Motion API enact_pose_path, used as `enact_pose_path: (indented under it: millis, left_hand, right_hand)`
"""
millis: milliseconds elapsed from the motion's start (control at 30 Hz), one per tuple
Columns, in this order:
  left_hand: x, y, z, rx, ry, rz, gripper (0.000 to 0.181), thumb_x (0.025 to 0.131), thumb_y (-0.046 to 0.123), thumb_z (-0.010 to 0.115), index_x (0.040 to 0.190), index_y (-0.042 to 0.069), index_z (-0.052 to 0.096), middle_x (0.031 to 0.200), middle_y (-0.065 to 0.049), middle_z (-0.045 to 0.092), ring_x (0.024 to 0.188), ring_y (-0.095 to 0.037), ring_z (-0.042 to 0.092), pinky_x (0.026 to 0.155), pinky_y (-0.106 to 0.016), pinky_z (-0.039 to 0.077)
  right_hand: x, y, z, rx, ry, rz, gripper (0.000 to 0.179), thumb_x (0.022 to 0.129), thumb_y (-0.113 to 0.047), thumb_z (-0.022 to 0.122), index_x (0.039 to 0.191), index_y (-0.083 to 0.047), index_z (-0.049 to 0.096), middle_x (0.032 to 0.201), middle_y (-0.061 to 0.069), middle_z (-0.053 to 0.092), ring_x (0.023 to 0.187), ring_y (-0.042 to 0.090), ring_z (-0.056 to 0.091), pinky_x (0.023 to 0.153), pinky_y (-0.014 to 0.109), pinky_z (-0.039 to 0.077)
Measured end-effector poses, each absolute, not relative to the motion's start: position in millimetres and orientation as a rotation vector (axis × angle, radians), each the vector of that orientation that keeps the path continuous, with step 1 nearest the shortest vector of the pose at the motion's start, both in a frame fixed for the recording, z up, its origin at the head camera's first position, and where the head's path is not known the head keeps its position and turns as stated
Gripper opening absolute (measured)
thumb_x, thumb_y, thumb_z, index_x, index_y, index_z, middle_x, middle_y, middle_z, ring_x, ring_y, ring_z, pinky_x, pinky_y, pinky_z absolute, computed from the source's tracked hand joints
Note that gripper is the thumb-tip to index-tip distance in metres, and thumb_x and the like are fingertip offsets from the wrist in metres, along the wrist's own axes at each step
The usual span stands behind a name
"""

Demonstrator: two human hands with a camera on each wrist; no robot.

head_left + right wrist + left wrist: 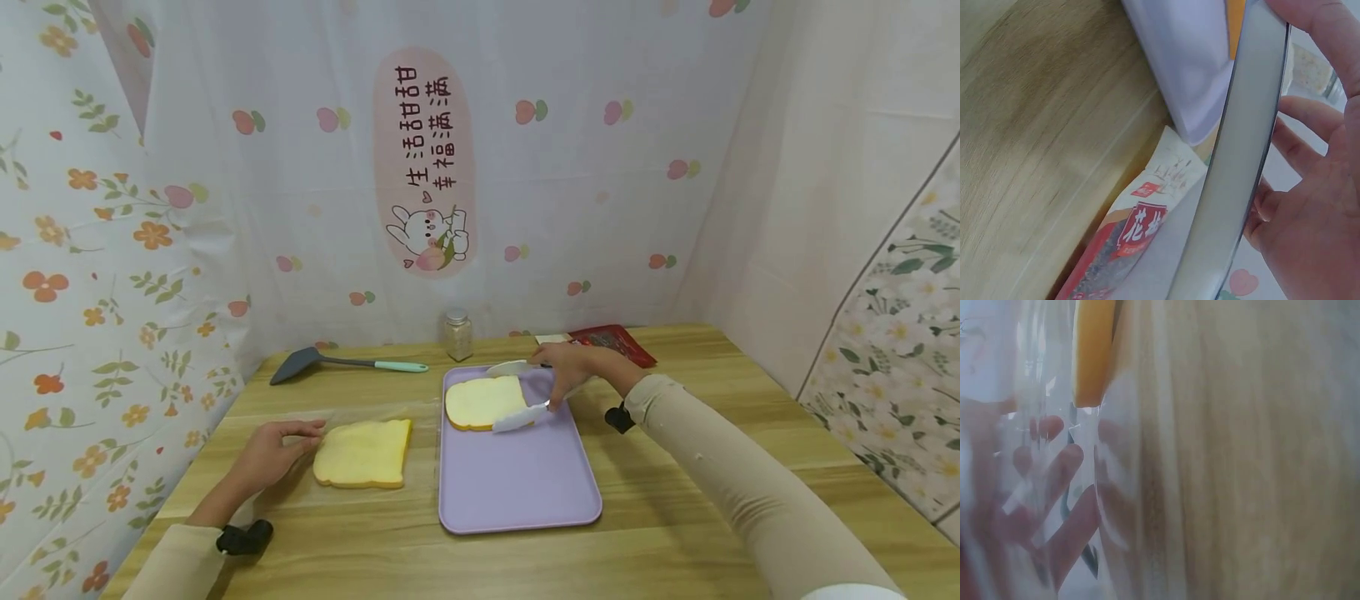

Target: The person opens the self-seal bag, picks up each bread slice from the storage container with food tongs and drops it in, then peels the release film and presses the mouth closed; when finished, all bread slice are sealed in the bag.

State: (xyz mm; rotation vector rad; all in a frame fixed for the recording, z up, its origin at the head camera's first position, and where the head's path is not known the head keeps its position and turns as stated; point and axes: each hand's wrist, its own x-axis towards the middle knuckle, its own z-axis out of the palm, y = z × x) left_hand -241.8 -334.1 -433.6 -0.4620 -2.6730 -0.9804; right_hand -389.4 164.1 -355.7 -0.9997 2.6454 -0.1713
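My right hand (573,367) holds a pair of tongs (521,417) with white tips over the back of the lilac tray (517,492). The tong tips are spread on either side of a bread slice (482,402) lying flat there. Left of the tray, a second bread slice (363,454) lies with clear plastic film (360,412) around it. Beside that slice's left edge rests my left hand (276,454), its fingers loosely extended. In the left wrist view, fingers (1063,465) show through the film. One long pale arm of the tongs (1229,169) crosses the right wrist view.
Behind the left slice lies a spatula (352,362) with a dark blade and mint handle. A glass jar (458,335) stands behind the tray, near the curtain (555,208). A red food packet (618,343) lies at the back right of the wooden table (675,517).
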Motion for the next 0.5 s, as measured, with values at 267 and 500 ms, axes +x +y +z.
enact_pose_path:
  millis: [267,500]
  left_hand:
    - [-241.9,-334.6,-434.0,-0.463,-2.681,-0.974,0.009,0.093,0.012,0.069,0.095,0.011,0.078,0.118,-0.013,0.071,0.112,-0.038,0.064,0.085,-0.037,0.054]
    - [-241.9,-334.4,-435.1,-0.459,-2.674,-0.976,0.009,0.093,0.012,0.070,0.095,0.011,0.078,0.118,-0.013,0.071,0.111,-0.036,0.064,0.081,-0.028,0.054]
  right_hand:
    - [-389.2,163.1,-356.1,-0.997,2.642,-0.165,0.100,0.068,-0.039,0.091,0.148,-0.003,0.045,0.149,0.017,0.042,0.135,0.037,0.042,0.106,0.050,0.040]
    - [-387.6,161.2,-351.7,-1.017,2.648,-0.077,0.102,0.068,-0.042,0.090,0.149,-0.004,0.043,0.147,0.017,0.042,0.132,0.037,0.045,0.105,0.049,0.041]
